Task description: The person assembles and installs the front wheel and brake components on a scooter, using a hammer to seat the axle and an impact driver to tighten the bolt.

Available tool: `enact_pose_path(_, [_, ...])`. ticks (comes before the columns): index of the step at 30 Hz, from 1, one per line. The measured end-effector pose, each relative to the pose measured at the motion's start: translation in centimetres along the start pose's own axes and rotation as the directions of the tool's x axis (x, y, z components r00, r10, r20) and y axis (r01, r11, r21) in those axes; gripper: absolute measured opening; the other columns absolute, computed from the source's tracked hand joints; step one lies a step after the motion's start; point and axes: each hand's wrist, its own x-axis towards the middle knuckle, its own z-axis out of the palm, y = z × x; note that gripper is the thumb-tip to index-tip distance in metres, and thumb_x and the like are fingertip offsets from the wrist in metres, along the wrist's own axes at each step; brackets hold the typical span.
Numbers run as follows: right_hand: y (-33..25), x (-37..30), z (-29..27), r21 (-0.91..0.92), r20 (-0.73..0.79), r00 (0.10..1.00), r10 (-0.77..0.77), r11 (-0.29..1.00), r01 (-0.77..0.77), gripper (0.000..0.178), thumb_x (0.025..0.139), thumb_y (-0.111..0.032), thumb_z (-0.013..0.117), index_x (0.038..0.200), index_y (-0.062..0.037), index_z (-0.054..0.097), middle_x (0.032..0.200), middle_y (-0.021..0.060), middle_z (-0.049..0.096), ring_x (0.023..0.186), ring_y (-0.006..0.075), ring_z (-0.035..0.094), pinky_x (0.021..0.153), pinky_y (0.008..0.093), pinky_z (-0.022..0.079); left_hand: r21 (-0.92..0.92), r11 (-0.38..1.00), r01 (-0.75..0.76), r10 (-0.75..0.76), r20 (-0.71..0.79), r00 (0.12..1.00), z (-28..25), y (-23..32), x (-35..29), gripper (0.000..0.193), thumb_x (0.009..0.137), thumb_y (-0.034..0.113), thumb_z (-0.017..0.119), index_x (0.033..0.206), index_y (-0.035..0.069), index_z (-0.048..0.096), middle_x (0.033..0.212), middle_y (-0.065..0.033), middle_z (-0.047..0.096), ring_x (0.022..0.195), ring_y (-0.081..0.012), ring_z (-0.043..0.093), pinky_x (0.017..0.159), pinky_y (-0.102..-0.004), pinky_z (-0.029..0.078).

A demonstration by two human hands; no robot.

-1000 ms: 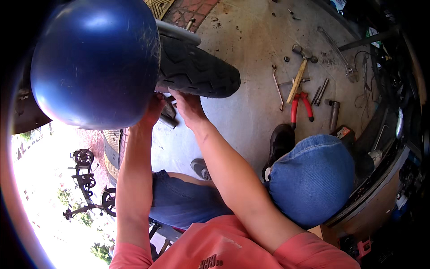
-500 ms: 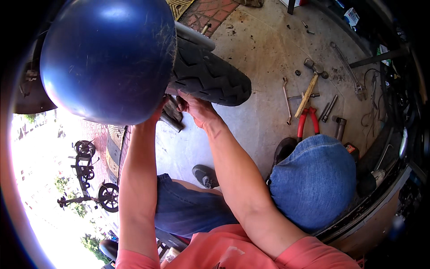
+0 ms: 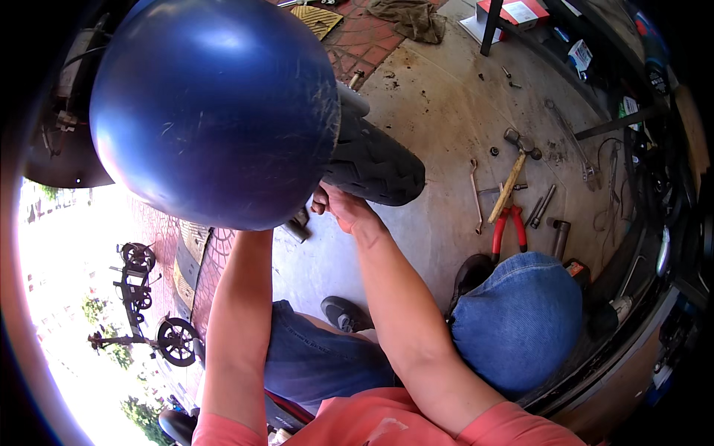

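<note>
A large glossy blue rounded shell point(image 3: 212, 111), scratched along its right edge, fills the upper left. Beyond its edge juts a black treaded tyre point(image 3: 379, 163), with a grey metal part above it. My right hand point(image 3: 342, 206) is under the tyre by the shell's lower right edge. Its fingers are curled, and whatever they grip is hidden. My left forearm point(image 3: 236, 320) reaches up behind the shell, which covers the whole left hand. Just below the right hand's fingertips, a metal tube point(image 3: 297, 229) pokes out from under the shell.
Several tools lie on the concrete floor to the right: a hammer point(image 3: 511, 178), red-handled pliers point(image 3: 509, 230), a spanner point(image 3: 476, 197), sockets and an adjustable wrench point(image 3: 573, 137). A brown rag point(image 3: 409, 18) lies at the back. A small folding bike point(image 3: 141, 301) is at left.
The view has shifted, so the shell sits further right and lower and covers more of the tyre. My left hand, partly visible before, is now hidden. My right hand stays beneath the tyre.
</note>
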Motion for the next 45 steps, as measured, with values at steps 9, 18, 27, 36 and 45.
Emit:
enact_pose_path(9, [-0.3,0.2,0.2,-0.053,-0.159,0.987,0.025,0.998,-0.033,0.02,0.098,-0.031,0.066,0.101,-0.0116,0.066,0.081,0.0028,0.066,0.063,0.016,0.06,0.063,0.0337,0.049,-0.129,0.991,0.022,0.006,0.213,0.977,-1.2,0.9,-1.0,0.029,0.101,0.029,0.065,0.123,0.011,0.067,0.114,-0.005,0.071,0.101,-0.0195,0.067,0.084,-0.0396,0.058])
enact_pose_path(18, [-2.6,-0.3,1.0,-0.216,-0.056,0.995,0.086,0.972,-0.096,0.055,0.107,-0.061,0.04,0.097,-0.0111,0.061,0.055,-0.0035,0.036,0.053,0.0158,0.046,0.066,0.0385,0.048,-0.02,0.96,0.281,-0.271,0.208,0.94,0.0,1.1,-1.9,0.027,0.101,0.026,0.066,0.116,0.005,0.071,0.111,-0.0088,0.074,0.099,-0.0204,0.069,0.085,-0.0384,0.057])
enact_pose_path(27, [-2.0,-0.8,2.3,-0.165,-0.297,0.951,0.085,0.976,-0.139,0.052,0.102,-0.062,0.054,0.099,-0.0104,0.063,0.068,0.0,0.058,0.063,0.0172,0.059,0.065,0.0341,0.053,-0.315,0.914,0.255,-0.242,0.081,0.967,-0.6,-0.2,-2.2,0.021,0.103,0.022,0.062,0.113,0.004,0.067,0.104,-0.0134,0.073,0.092,-0.0251,0.07,0.09,-0.0443,0.057])
enact_pose_path(36, [4.1,-2.4,1.2,-0.091,-0.518,0.854,0.059,0.988,-0.123,0.015,0.095,-0.018,0.065,0.101,-0.0037,0.065,0.074,0.0045,0.061,0.057,0.0157,0.059,0.054,0.0287,0.046,-0.362,0.82,0.443,-0.352,0.291,0.89,-6.4,-2.3,-4.8,0.017,0.104,0.024,0.059,0.108,0.009,0.063,0.094,-0.0093,0.069,0.089,-0.0227,0.065,0.086,-0.0431,0.055])
enact_pose_path(45, [5.5,-3.2,3.7,-0.429,-0.204,0.959,-0.199,0.898,0.095,0.02,0.096,-0.015,0.072,0.112,-0.0042,0.069,0.09,0.0009,0.07,0.074,0.0086,0.061,0.063,0.0249,0.046,-0.099,0.832,0.545,-0.505,0.271,0.82,-6.5,-2.9,-7.9,0.022,0.107,0.021,0.054,0.112,0.002,0.065,0.094,-0.0102,0.071,0.084,-0.022,0.068,0.074,-0.0407,0.059])
